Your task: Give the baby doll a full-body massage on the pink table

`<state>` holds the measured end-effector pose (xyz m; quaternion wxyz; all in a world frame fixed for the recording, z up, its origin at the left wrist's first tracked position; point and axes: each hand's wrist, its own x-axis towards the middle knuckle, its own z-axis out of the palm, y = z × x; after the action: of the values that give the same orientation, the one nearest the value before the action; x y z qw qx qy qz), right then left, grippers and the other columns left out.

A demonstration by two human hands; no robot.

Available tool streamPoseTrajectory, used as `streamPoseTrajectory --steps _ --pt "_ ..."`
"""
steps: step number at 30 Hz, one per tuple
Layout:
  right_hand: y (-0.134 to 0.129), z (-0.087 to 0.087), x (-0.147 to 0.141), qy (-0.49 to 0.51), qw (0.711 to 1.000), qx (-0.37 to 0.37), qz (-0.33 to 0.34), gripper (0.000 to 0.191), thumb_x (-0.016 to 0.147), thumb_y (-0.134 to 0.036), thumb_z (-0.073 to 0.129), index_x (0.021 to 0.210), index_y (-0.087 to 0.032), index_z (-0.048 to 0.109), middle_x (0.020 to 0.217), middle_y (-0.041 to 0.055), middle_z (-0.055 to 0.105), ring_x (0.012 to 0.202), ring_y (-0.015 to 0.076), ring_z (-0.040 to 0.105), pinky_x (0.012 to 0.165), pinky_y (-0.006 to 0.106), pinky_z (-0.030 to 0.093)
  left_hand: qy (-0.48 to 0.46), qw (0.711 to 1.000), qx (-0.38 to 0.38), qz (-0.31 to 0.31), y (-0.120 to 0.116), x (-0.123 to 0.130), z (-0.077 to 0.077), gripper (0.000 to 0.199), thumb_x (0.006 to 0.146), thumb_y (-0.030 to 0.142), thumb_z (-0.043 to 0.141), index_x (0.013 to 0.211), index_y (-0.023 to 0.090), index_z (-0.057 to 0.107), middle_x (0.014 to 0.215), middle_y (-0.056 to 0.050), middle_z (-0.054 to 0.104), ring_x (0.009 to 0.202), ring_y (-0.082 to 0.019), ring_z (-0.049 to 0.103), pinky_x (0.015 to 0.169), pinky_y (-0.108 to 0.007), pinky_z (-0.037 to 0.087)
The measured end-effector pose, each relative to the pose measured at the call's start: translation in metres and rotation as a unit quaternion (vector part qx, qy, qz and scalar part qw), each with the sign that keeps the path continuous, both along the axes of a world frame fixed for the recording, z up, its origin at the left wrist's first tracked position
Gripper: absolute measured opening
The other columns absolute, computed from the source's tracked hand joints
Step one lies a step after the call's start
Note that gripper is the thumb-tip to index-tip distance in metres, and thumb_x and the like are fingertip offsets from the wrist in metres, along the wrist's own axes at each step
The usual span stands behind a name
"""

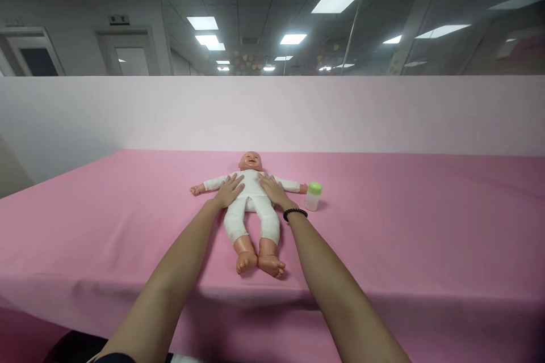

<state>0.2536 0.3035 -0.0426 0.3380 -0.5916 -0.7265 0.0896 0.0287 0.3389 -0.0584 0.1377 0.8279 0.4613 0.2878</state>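
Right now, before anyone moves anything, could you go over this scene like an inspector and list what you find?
Surface: pink cloth over a table.
Job's things: baby doll on its back in white clothes, arms out; small bottle with a green lid, upright beside the doll's hand.
Clutter: dark shape at the near edge, too cut off to identify.
Hands: left hand and right hand lie flat on the doll's chest; beaded bracelet on the right wrist.
Cables: nothing seen.
Surroundings: pale wall, doors, ceiling lights.
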Motion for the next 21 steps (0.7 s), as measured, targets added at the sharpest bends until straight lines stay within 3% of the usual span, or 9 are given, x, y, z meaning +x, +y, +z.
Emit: streamPoseTrajectory --steps 4,7,10,14,16,19,21 --pt "-0.002 -0.009 0.027 -0.017 0.997 -0.032 -0.068 0.047 0.103 -0.032 0.032 0.145 -0.017 0.047 0.154 0.0159 0.040 0.148 0.0297 0.025 0.119 0.057 0.010 0.041 0.995 -0.006 0.088 0.005 -0.024 -0.004 0.055 0.099 0.042 0.037 0.151 0.023 0.042 0.163 -0.014 0.028 0.153 -0.034 0.013 0.119 -0.061 0.005" --pt "-0.004 -0.013 0.042 -0.063 0.984 -0.040 -0.163 0.052 0.097 -0.026 0.036 0.146 -0.011 0.045 0.155 0.0181 0.039 0.149 0.0323 0.020 0.118 0.059 0.003 0.073 0.977 0.017 0.201 0.005 -0.043 -0.003 0.054 0.091 0.037 0.049 0.144 0.028 0.049 0.162 -0.014 0.029 0.152 -0.040 0.012 0.113 -0.071 -0.005" --pt "-0.008 -0.013 0.052 -0.101 0.958 -0.041 -0.263 0.055 0.086 -0.024 0.049 0.138 -0.008 0.052 0.144 0.0212 0.046 0.143 0.0379 0.027 0.116 0.055 0.013 0.040 0.947 0.010 0.318 0.006 -0.060 -0.003 0.052 0.084 0.034 0.056 0.136 0.026 0.054 0.155 -0.020 0.038 0.148 -0.045 0.019 0.108 -0.077 0.001" --pt "-0.013 -0.013 0.064 -0.013 0.932 -0.061 -0.356 0.048 0.081 -0.024 0.054 0.125 -0.007 0.059 0.133 0.0262 0.045 0.126 0.0401 0.042 0.107 0.053 0.030 -0.030 0.906 -0.021 0.423 0.011 -0.076 -0.003 0.036 0.078 0.038 0.063 0.108 0.018 0.063 0.136 -0.026 0.050 0.138 -0.048 0.033 0.109 -0.073 0.011" --pt "-0.014 -0.015 0.068 0.055 0.926 -0.060 -0.369 0.042 0.079 -0.020 0.056 0.120 -0.013 0.062 0.130 0.0234 0.045 0.121 0.0379 0.045 0.103 0.053 0.034 -0.085 0.902 -0.012 0.423 0.013 -0.077 -0.003 0.035 0.075 0.034 0.067 0.106 0.019 0.061 0.131 -0.024 0.050 0.132 -0.044 0.042 0.111 -0.067 0.020" --pt "-0.010 -0.017 0.071 0.194 0.916 0.007 -0.352 0.046 0.075 -0.016 0.056 0.120 -0.020 0.062 0.129 0.0197 0.046 0.119 0.0360 0.048 0.101 0.053 0.037 -0.237 0.904 0.022 0.356 0.015 -0.072 -0.002 0.044 0.074 0.019 0.067 0.116 0.021 0.055 0.135 -0.018 0.043 0.119 -0.031 0.055 0.106 -0.051 0.039" --pt "-0.004 -0.018 0.071 0.275 0.906 0.061 -0.315 0.051 0.074 -0.015 0.053 0.124 -0.022 0.060 0.131 0.0166 0.049 0.120 0.0322 0.051 0.103 0.048 0.039 -0.347 0.886 0.025 0.307 0.014 -0.065 -0.001 0.052 0.073 0.011 0.064 0.122 0.023 0.051 0.137 -0.016 0.040 0.112 -0.025 0.059 0.099 -0.042 0.048"
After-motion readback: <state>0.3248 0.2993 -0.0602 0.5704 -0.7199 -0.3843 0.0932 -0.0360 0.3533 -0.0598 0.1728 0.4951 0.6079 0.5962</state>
